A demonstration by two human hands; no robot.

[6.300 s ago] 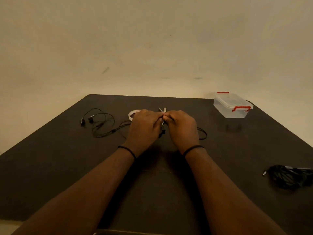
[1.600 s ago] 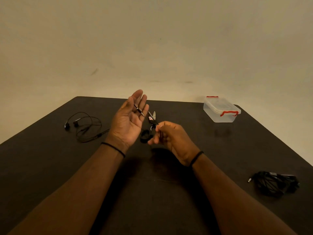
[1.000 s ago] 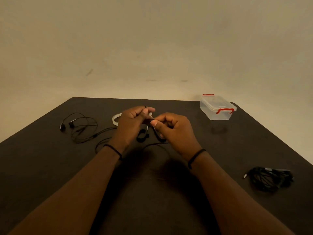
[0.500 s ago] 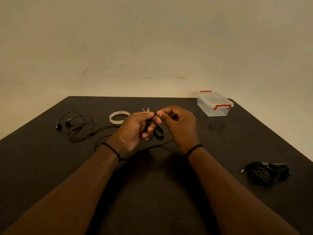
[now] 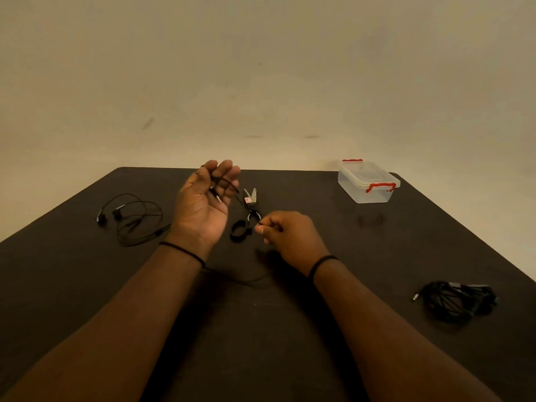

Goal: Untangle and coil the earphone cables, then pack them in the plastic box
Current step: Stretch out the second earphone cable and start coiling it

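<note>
table (image 5: 319, 329): blk-brown, plain
plastic box (image 5: 366, 185): clear, red clips
earphone cable (image 5: 132, 224): blk
cable bundle (image 5: 455, 300): blk
wall (image 5: 261, 68): beige w/ dark marks
wristbands (image 5: 181, 252): blk

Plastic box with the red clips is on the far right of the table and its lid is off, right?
No, one bit is wrong: the lid is on, not off. The plastic box with the red clips does sit on the far right of the table. The head view shows the lid closed on top.
</note>
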